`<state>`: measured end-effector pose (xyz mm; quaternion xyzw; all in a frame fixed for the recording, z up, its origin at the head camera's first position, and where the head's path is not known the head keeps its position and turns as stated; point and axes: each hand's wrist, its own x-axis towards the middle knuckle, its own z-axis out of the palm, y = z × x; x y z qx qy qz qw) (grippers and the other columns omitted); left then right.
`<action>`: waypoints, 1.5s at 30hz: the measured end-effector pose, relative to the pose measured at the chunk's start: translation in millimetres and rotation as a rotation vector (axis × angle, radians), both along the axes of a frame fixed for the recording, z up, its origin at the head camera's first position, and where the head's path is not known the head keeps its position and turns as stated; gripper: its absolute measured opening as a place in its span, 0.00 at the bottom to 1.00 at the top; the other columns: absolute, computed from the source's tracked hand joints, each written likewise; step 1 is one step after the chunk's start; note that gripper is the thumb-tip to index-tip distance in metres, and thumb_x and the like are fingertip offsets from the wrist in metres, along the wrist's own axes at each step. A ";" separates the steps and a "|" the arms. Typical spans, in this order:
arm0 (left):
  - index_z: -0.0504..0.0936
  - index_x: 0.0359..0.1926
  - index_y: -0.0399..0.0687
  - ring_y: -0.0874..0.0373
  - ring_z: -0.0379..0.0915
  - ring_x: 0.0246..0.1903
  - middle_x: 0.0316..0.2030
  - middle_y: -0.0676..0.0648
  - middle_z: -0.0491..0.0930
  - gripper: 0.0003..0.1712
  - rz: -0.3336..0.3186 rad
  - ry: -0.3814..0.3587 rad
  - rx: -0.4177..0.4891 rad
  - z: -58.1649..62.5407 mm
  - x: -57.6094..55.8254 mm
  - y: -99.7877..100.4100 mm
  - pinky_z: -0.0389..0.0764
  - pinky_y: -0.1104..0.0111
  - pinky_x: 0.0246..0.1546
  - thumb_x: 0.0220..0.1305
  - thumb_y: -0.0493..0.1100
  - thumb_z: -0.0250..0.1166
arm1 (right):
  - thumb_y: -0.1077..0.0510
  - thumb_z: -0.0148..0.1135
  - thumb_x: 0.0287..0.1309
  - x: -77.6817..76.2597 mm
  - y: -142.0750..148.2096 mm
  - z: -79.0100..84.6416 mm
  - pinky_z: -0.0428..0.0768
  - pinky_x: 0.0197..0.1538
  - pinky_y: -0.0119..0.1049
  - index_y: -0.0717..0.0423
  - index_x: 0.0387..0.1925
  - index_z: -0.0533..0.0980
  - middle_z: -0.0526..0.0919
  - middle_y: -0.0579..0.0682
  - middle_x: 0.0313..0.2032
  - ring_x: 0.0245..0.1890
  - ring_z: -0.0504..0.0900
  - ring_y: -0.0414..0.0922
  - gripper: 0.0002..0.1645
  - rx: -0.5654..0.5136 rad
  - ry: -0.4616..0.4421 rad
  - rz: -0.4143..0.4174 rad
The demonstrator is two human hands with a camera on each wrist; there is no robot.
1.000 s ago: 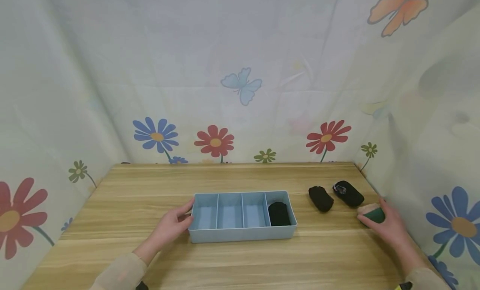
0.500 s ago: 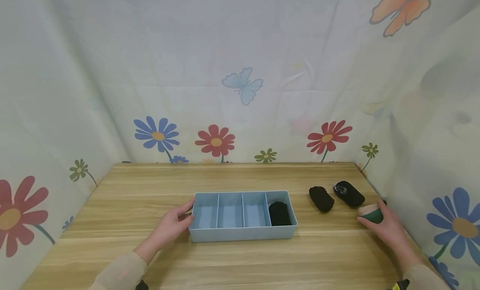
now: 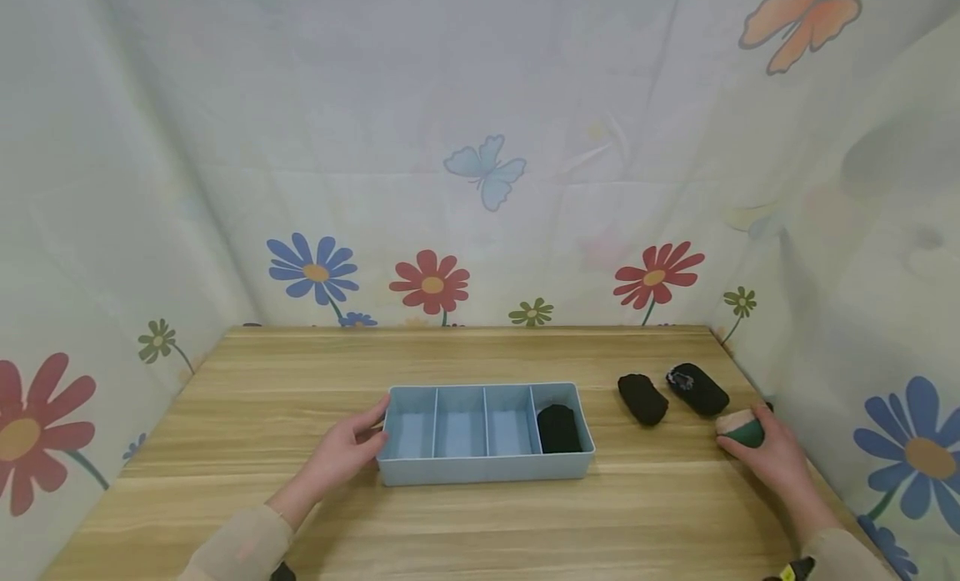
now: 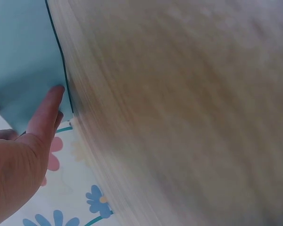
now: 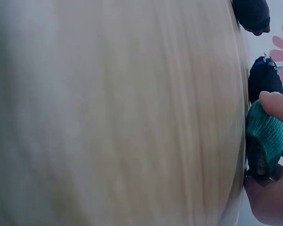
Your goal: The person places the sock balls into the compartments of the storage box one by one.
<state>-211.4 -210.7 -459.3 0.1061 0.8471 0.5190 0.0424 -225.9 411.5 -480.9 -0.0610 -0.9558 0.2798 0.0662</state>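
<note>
My left hand (image 3: 347, 448) rests at the left end of a light-blue box (image 3: 487, 470) with a row of compartments. In the left wrist view its fingers (image 4: 47, 110) lie extended against the box's outer wall (image 4: 26, 47). A black rolled bundle (image 3: 558, 429) fills the rightmost compartment; the other compartments hold nothing. At the table's right edge my right hand (image 3: 780, 458) grips a green and beige rolled sock (image 3: 742, 431) between thumb and fingers. Its green ribbed knit shows in the right wrist view, low at the tabletop.
Two black rolled socks (image 3: 642, 399) lie on the wooden table (image 3: 480, 531) between the box and my right hand. The farther black sock (image 3: 697, 388) has a pale marking and sits just beyond the green one. A flower-printed curtain (image 3: 360, 189) surrounds the table.
My right hand and the green sock have shifted very slightly, with the hand's grip showing a little less of the green. The left hand and box stay in place.
</note>
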 end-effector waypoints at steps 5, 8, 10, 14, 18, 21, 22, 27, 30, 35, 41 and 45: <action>0.60 0.75 0.42 0.37 0.71 0.60 0.70 0.32 0.61 0.34 0.006 0.008 -0.013 -0.6 0.1 0.1 0.84 0.62 0.46 0.71 0.38 0.58 | 0.50 0.67 0.58 -0.4 -2.3 -0.9 0.68 0.52 0.69 0.82 0.66 0.51 0.57 0.85 0.59 0.55 0.62 0.76 0.52 0.004 0.021 -0.009; 0.60 0.75 0.42 0.37 0.71 0.60 0.70 0.33 0.61 0.34 0.011 0.004 -0.013 0.1 0.5 0.5 0.83 0.62 0.46 0.71 0.38 0.58 | 0.51 0.67 0.57 -0.5 -3.2 -1.1 0.67 0.53 0.69 0.82 0.65 0.53 0.58 0.84 0.59 0.56 0.62 0.76 0.51 0.005 0.027 -0.009; 0.60 0.75 0.43 0.37 0.71 0.61 0.70 0.33 0.61 0.34 0.014 0.002 -0.011 0.7 0.8 0.7 0.83 0.62 0.46 0.71 0.38 0.58 | 0.51 0.67 0.57 -0.7 -3.4 -1.0 0.67 0.54 0.69 0.81 0.65 0.53 0.57 0.84 0.59 0.56 0.62 0.76 0.51 0.004 0.025 -0.007; 0.60 0.75 0.43 0.38 0.71 0.61 0.70 0.34 0.61 0.34 0.018 0.006 -0.015 1.5 1.4 0.9 0.83 0.62 0.46 0.71 0.39 0.58 | 0.51 0.67 0.58 -1.4 -3.4 -0.9 0.66 0.54 0.70 0.81 0.65 0.54 0.57 0.83 0.60 0.57 0.61 0.76 0.50 -0.001 0.020 0.004; 0.60 0.75 0.43 0.37 0.70 0.61 0.70 0.34 0.61 0.34 0.012 0.006 -0.009 1.8 1.5 1.0 0.83 0.61 0.46 0.71 0.38 0.58 | 0.51 0.66 0.58 -1.3 -4.5 -0.9 0.67 0.54 0.68 0.81 0.65 0.55 0.58 0.82 0.61 0.58 0.62 0.76 0.49 -0.014 0.033 0.023; 0.60 0.75 0.42 0.38 0.70 0.61 0.70 0.34 0.61 0.34 0.011 0.007 -0.013 2.0 1.5 1.1 0.83 0.61 0.47 0.72 0.38 0.58 | 0.51 0.66 0.57 -0.1 -6.8 0.7 0.68 0.51 0.66 0.80 0.66 0.56 0.60 0.82 0.60 0.56 0.63 0.74 0.49 -0.027 0.049 0.029; 0.60 0.75 0.42 0.38 0.70 0.61 0.70 0.34 0.61 0.34 0.011 0.007 -0.015 2.0 1.5 1.1 0.83 0.61 0.47 0.72 0.38 0.58 | 0.51 0.67 0.57 0.4 -7.5 1.4 0.69 0.49 0.64 0.80 0.66 0.57 0.61 0.82 0.60 0.55 0.65 0.74 0.48 -0.028 0.061 0.029; 0.60 0.75 0.42 0.38 0.71 0.61 0.70 0.34 0.61 0.33 0.013 0.015 -0.032 1.4 1.0 0.8 0.83 0.61 0.48 0.72 0.39 0.58 | 0.52 0.67 0.56 2.8 -11.7 9.2 0.72 0.44 0.60 0.77 0.66 0.57 0.64 0.81 0.56 0.51 0.68 0.72 0.47 -0.051 0.102 0.036; 0.60 0.75 0.42 0.38 0.71 0.61 0.70 0.34 0.61 0.33 0.014 0.022 -0.033 0.9 0.7 0.6 0.83 0.62 0.48 0.72 0.38 0.58 | 0.53 0.68 0.57 2.5 -14.5 16.0 0.72 0.46 0.62 0.77 0.67 0.56 0.63 0.81 0.57 0.53 0.67 0.72 0.48 -0.066 0.118 0.051; 0.60 0.75 0.41 0.38 0.71 0.61 0.70 0.33 0.61 0.33 0.010 0.021 -0.022 0.6 0.8 0.8 0.83 0.63 0.46 0.72 0.37 0.58 | 0.53 0.69 0.57 0.5 -20.7 26.1 0.72 0.48 0.65 0.76 0.69 0.55 0.62 0.80 0.59 0.54 0.66 0.72 0.51 -0.057 0.131 0.084; 0.59 0.75 0.40 0.36 0.70 0.61 0.70 0.33 0.60 0.34 0.000 0.019 -0.008 1.2 0.9 0.7 0.83 0.63 0.46 0.72 0.37 0.58 | 0.59 0.73 0.50 -0.7 -32.4 28.4 0.73 0.44 0.61 0.74 0.66 0.61 0.66 0.77 0.58 0.52 0.68 0.69 0.47 -0.016 0.245 0.176; 0.60 0.74 0.40 0.36 0.70 0.61 0.70 0.33 0.60 0.33 -0.004 0.029 -0.012 1.8 1.2 0.7 0.83 0.62 0.47 0.72 0.38 0.58 | 0.62 0.74 0.47 -0.7 -41.7 27.8 0.74 0.44 0.58 0.72 0.65 0.63 0.68 0.74 0.58 0.53 0.69 0.68 0.46 -0.010 0.306 0.222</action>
